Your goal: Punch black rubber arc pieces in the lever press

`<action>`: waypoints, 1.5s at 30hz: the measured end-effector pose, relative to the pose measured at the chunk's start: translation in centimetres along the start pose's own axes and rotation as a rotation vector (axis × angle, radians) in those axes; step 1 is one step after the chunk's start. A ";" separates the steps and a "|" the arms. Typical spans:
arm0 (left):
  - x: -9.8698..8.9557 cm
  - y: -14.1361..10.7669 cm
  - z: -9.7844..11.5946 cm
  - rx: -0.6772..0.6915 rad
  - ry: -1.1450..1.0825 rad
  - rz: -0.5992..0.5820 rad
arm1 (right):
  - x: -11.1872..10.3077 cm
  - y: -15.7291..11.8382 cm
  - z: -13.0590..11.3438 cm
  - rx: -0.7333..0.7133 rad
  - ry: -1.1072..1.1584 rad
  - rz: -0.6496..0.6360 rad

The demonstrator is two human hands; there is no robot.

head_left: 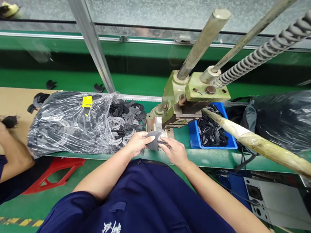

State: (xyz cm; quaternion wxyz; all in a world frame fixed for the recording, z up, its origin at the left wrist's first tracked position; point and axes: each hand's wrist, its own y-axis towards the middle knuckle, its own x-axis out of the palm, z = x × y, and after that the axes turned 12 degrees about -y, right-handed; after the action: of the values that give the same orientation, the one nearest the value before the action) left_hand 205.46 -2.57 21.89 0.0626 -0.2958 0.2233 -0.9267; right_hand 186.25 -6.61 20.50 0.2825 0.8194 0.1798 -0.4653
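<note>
Pinching a stack of black curved cut-outs [154, 140] between left hand [139, 141] and right hand [175, 153]; stack seems light, bendy, best held by its edges.

One camera worn on the person's head looks forward and down, past the navy shirt [123, 216] on their chest. The left hand [138, 142] and right hand [175, 153] sit close below, over the near edge of the green table [206, 156].

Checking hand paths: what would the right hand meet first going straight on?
The right hand would meet the dark curved pieces it already touches; the press base probably lies beyond, though depth is unclear.
</note>
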 end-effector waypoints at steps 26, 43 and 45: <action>-3.9 2.9 0.9 1.487 1.176 0.029 | 0.6 -8.9 5.2 0.623 0.098 -0.216; -4.3 4.4 1.2 1.191 1.382 0.145 | 1.8 -8.5 5.9 0.552 0.106 -0.275; -4.4 4.6 1.3 1.177 1.387 0.154 | 1.9 -8.3 5.9 0.548 0.103 -0.282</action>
State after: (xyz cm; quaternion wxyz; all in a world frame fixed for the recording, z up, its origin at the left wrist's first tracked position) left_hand 209.75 -6.03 18.45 0.1167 0.4232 -0.2790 -0.8541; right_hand 178.63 -3.84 13.99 -0.0255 0.8545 0.1737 -0.4890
